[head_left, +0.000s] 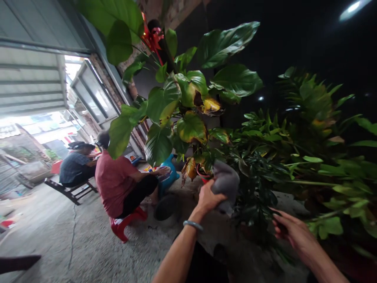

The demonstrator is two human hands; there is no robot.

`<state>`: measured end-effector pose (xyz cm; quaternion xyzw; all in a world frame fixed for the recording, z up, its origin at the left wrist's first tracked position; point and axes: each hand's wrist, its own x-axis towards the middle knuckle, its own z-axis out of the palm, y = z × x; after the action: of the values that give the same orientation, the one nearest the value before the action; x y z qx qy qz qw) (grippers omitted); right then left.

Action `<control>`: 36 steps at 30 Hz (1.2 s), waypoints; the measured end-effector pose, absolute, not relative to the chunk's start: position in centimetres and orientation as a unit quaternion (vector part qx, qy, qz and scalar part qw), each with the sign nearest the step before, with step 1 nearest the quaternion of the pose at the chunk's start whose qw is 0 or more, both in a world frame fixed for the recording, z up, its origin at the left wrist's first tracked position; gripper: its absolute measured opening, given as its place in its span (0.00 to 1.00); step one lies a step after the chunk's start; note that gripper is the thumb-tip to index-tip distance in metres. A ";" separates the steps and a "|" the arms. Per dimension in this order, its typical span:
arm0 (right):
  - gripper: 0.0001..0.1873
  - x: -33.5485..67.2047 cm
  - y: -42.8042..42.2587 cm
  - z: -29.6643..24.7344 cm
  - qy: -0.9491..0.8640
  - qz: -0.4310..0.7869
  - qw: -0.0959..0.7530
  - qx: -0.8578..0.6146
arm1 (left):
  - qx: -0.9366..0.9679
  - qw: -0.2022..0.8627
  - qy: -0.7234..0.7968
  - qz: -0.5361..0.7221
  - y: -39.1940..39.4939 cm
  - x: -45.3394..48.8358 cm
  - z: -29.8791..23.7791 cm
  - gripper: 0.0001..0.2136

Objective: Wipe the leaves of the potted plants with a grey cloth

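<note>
Beneath the big plant [182, 102], with a dense shrub [309, 157] to its right and two seated people [118, 184] off to its left, here come the hands. The left hand [207, 198] is clamped on a grey cloth [226, 181], bunched just beside the plant's red pot [203, 177]. The right hand [290, 230], well apart, reaches into dark leaves at the plant's lower right, and I can't tell if it grips one. The risk as I see it: a hard tug could tear a leaf or tip the pot.

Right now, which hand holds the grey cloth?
The left hand, with a bracelet on its wrist, grips the grey cloth; the right hand touches only leaves.
</note>
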<state>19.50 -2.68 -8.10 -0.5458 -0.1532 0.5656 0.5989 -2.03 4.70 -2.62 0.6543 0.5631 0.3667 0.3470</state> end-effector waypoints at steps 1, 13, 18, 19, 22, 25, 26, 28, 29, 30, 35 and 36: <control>0.16 19.6 -2.6 -8.2 -0.151 0.564 0.597 -0.550 | 0.672 0.369 0.562 0.310 4.0 -2.2 -3.8 0.32; 0.15 20.1 -3.0 -8.1 -0.163 0.574 0.599 -0.534 | 0.650 0.370 0.500 0.436 4.2 -3.6 -0.3 0.31; 0.13 20.0 -2.5 -8.2 -0.157 0.555 0.596 -0.558 | 0.656 0.430 0.519 0.339 3.3 -1.2 -4.4 0.29; 0.12 20.1 -2.5 -8.3 -0.159 0.553 0.592 -0.564 | 0.668 0.458 0.510 0.289 2.5 -1.3 -5.0 0.29; 0.09 20.5 -2.7 -8.2 -0.165 0.551 0.575 -0.582 | 0.702 0.522 0.461 0.152 0.2 -2.6 -4.7 0.30; 0.07 20.5 -2.8 -8.1 -0.167 0.546 0.564 -0.596 | 0.717 0.508 0.444 0.175 -0.4 -3.8 -1.8 0.30; 0.07 20.4 -2.9 -8.2 -0.170 0.546 0.563 -0.597 | 0.710 0.502 0.443 0.218 -0.2 -3.9 -0.6 0.30; 0.08 20.2 -2.9 -8.4 -0.181 0.544 0.563 -0.596 | 0.678 0.512 0.421 0.319 0.6 -3.4 1.6 0.31; 0.08 20.0 -2.9 -8.5 -0.187 0.543 0.563 -0.595 | 0.657 0.526 0.398 0.365 1.1 -2.9 2.5 0.31; 0.09 19.9 -2.9 -8.6 -0.192 0.541 0.564 -0.593 | 0.635 0.542 0.372 0.404 1.6 -2.1 3.1 0.30; 0.09 19.8 -2.9 -8.5 -0.208 0.543 0.572 -0.578 | 0.656 0.508 0.373 0.415 3.0 1.9 2.3 0.30; 0.09 19.9 -3.0 -8.5 -0.210 0.546 0.572 -0.575 | 0.689 0.478 0.395 0.376 2.9 2.2 1.7 0.31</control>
<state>19.95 -3.01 -8.48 -0.5748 -0.2099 0.5458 0.5724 2.24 2.87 1.67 0.6889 0.3948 0.3756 0.4780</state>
